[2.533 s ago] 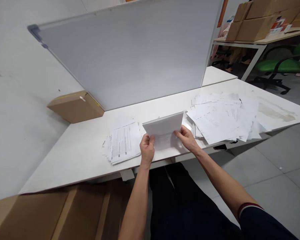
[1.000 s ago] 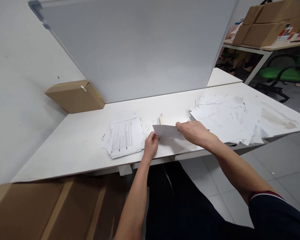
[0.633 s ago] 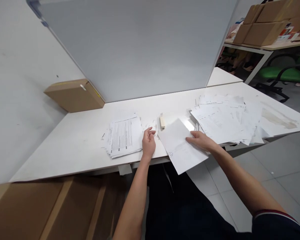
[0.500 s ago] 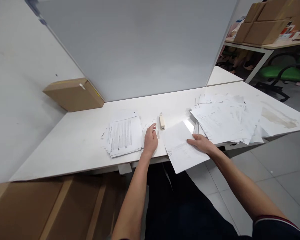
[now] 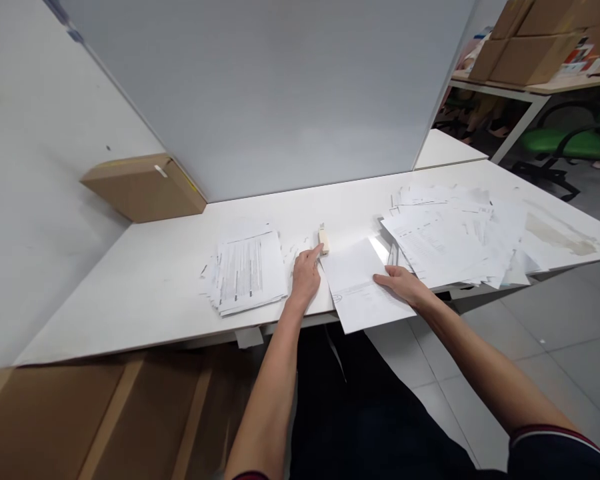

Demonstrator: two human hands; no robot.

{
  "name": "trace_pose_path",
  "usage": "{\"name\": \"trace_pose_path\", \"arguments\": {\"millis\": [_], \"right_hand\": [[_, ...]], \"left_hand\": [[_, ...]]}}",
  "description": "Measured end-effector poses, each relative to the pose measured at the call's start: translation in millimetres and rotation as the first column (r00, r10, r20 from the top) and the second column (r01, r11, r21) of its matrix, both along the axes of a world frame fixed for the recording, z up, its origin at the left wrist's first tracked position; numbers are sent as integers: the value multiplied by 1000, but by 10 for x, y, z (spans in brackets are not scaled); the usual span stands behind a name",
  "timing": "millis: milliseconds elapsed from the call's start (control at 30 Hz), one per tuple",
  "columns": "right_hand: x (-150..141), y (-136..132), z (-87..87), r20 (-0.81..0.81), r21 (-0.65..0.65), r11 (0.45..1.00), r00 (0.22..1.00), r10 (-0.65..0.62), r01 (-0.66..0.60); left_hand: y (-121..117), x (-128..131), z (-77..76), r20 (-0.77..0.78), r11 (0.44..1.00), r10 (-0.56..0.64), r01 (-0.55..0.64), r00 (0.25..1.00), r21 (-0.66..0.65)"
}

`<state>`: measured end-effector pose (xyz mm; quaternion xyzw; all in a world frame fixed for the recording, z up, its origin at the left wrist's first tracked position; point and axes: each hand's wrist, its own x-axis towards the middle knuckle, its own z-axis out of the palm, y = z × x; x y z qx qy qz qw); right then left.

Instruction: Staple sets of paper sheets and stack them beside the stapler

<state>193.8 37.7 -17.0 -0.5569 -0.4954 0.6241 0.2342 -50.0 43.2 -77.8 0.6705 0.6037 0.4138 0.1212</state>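
Observation:
My right hand (image 5: 401, 285) grips a white sheet of paper (image 5: 363, 293) by its right edge, thumb on top and the other fingers underneath. The sheet's near edge hangs over the table front; whether more than one sheet is there I cannot tell. With its index finger stretched out, my left hand (image 5: 306, 275) reaches the near end of a small cream stapler (image 5: 323, 241). That hand holds nothing, and its other fingers are partly hidden. The sheet's far left corner lies close to the stapler and to my left fingers.
A stack of printed sheets (image 5: 251, 273) lies left of my left hand. Toward the right spreads a loose paper pile (image 5: 445, 240). A grey-white panel (image 5: 280, 100) stands along the back, and a cardboard box (image 5: 145, 190) leans at the back left.
My left hand has moved slightly right and forward, its index finger now at the stapler. The sheet in my right hand has shifted a little forward and left.

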Motion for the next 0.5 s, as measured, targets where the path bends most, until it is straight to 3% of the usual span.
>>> {"name": "trace_pose_path", "arguments": {"millis": [267,500], "right_hand": [[-13,6,49,28,-32,999,1000,-12,12],[4,22,19,48,-25,999,999,-20,22]], "left_hand": [[7,-3,-27,-38,1000,11,-11,999,1],[-19,24,63,-120,994,31,-42,992,-98]]}}
